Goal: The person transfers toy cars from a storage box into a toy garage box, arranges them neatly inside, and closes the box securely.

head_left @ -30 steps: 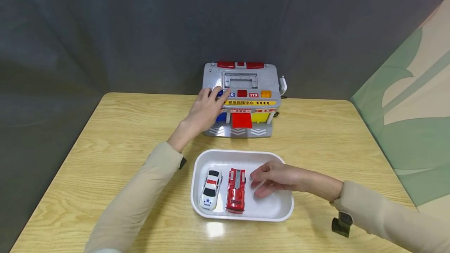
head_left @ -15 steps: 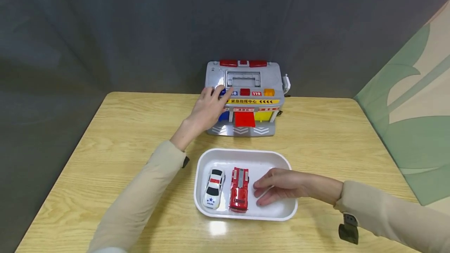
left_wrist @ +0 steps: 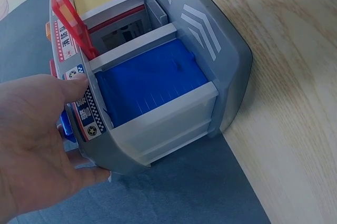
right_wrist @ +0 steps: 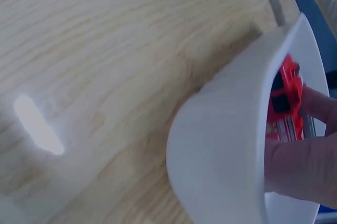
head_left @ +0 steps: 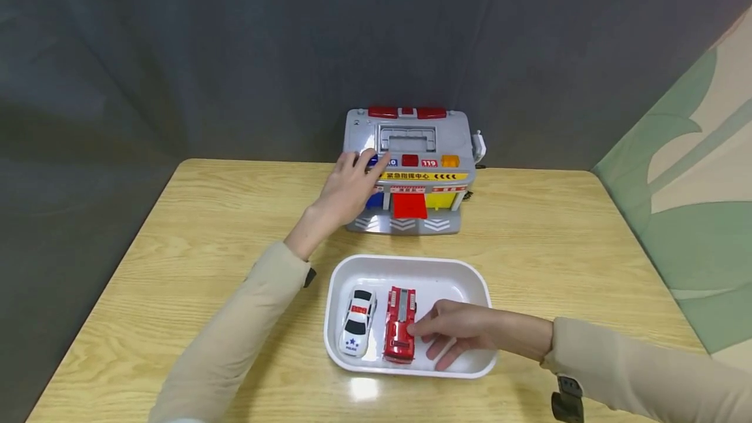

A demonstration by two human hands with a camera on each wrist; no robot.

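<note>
A grey toy rescue station (head_left: 411,149) stands at the table's far edge, its red middle door (head_left: 409,205) flipped up. My left hand (head_left: 346,188) rests on its left top corner, fingers straight, near a blue button. In the left wrist view the left hand (left_wrist: 31,139) lies against the station (left_wrist: 158,103) above the blue door (left_wrist: 150,81). A white tray (head_left: 411,261) holds a white police car (head_left: 357,322) and a red fire truck (head_left: 399,325). My right hand (head_left: 452,335) lies in the tray, its fingertips touching the truck's right side. The right wrist view shows the tray wall (right_wrist: 221,155) and truck (right_wrist: 284,103).
The light wooden table (head_left: 176,247) ends at a dark grey cloth backdrop behind the station. A green and cream patterned surface (head_left: 693,181) lies past the table's right edge. A small black clip (head_left: 566,400) hangs from my right sleeve.
My right hand slid left inside the tray until its fingertips met the fire truck. The left hand stayed on the station.
</note>
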